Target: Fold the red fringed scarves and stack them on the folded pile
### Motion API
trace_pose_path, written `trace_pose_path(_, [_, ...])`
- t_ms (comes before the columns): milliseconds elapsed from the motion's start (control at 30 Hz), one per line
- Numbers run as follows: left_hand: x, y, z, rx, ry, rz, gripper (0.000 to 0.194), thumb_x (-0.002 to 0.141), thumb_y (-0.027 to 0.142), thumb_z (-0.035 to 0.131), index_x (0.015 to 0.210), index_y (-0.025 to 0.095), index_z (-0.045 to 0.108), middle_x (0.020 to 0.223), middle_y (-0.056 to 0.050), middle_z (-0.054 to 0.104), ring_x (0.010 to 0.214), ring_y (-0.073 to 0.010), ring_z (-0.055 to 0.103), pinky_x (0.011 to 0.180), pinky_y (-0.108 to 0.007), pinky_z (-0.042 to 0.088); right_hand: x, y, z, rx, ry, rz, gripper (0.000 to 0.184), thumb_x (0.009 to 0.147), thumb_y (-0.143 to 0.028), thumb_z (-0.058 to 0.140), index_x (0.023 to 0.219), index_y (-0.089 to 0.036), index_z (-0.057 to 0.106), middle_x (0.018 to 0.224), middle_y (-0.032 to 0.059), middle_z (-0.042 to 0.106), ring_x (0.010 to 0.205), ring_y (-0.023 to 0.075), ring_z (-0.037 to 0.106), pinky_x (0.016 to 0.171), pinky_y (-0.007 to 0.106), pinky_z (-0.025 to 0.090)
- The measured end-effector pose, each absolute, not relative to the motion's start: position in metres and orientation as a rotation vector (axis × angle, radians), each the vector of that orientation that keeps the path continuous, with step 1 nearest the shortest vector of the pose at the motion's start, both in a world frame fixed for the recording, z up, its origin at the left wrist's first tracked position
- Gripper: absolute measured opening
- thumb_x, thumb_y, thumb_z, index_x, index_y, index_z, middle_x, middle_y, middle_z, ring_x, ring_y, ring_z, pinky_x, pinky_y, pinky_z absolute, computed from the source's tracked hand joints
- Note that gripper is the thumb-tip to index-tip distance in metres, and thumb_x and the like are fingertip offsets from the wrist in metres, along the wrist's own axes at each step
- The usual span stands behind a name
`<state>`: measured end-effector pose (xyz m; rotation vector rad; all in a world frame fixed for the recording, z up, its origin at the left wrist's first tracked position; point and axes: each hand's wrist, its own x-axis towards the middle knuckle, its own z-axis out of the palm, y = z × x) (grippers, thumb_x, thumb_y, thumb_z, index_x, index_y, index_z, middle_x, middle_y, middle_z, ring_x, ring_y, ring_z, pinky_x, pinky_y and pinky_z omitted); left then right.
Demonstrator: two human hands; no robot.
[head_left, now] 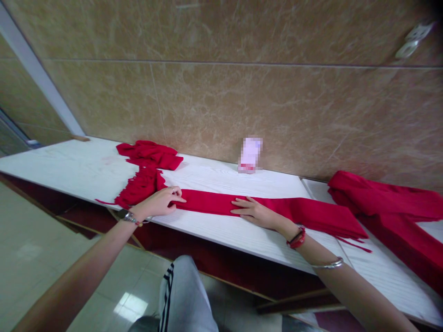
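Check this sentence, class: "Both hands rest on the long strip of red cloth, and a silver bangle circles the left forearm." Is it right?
One detail is wrong: the head view shows the silver bangle around the right forearm, not the left. The left hand and right hand do both rest on the long strip of red cloth.

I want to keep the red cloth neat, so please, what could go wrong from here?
The bracelet on the left hand sits close to the fringe and might catch its threads. The fringe also lies near the table's front edge, so it might slip over. The right hand could drag creases into the strip.
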<state>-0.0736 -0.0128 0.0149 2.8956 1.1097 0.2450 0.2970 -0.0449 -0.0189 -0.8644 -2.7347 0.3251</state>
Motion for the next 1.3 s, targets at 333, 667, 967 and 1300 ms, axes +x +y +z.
trace_pose_path(333, [0.015, 0.002, -0.019, 3.031, 0.932, 0.183, 0.041, 0.094, 0.030, 0.036, 0.135, 0.031, 0.036, 0.143, -0.002, 0.032, 0.132, -0.0190, 0.025, 0.105, -0.037, 0.022, 0.295, -0.049, -0.016, -0.941, -2.787, 0.210, 0.041, 0.094, -0.025, 0.032, 0.134, -0.028, 0.039, 0.142, 0.0060, 0.035, 0.132, 0.0198, 0.024, 0.107, 0.051, 0.013])
trace_pose_path(667, [0.015, 0.047, -0.003, 3.006, 0.847, -0.010, 0.049, 0.088, 0.019, 0.040, 0.135, 0.033, 0.035, 0.146, -0.002, 0.025, 0.134, -0.0221, 0.020, 0.105, -0.041, 0.021, 0.392, -0.052, 0.006, -1.401, -2.583, -0.183, 0.041, 0.091, -0.024, 0.037, 0.131, -0.022, 0.044, 0.136, 0.0107, 0.044, 0.129, 0.0247, 0.030, 0.104, 0.052, 0.024])
trace_pose_path(967, [0.150, 0.007, 0.018, 3.066, 0.353, 0.200, 0.037, 0.082, 0.027, 0.055, 0.119, 0.024, 0.056, 0.122, -0.004, 0.054, 0.110, -0.0195, 0.050, 0.097, -0.031, 0.035, 0.441, -0.071, 0.003, -1.508, -2.533, -0.046, 0.042, 0.090, -0.034, 0.042, 0.129, -0.021, 0.047, 0.136, 0.0108, 0.043, 0.126, 0.0235, 0.037, 0.103, 0.043, 0.032])
trace_pose_path(1300, [0.151, 0.032, 0.006, 2.954, 0.312, -0.007, 0.065, 0.079, 0.001, 0.041, 0.133, 0.036, 0.037, 0.144, 0.003, 0.030, 0.131, -0.0163, 0.025, 0.108, -0.035, 0.020, 0.467, -0.067, -0.007, -1.418, -2.495, -0.009, 0.036, 0.092, -0.024, 0.035, 0.123, -0.025, 0.054, 0.130, 0.0086, 0.050, 0.117, 0.0193, 0.047, 0.099, 0.037, 0.038])
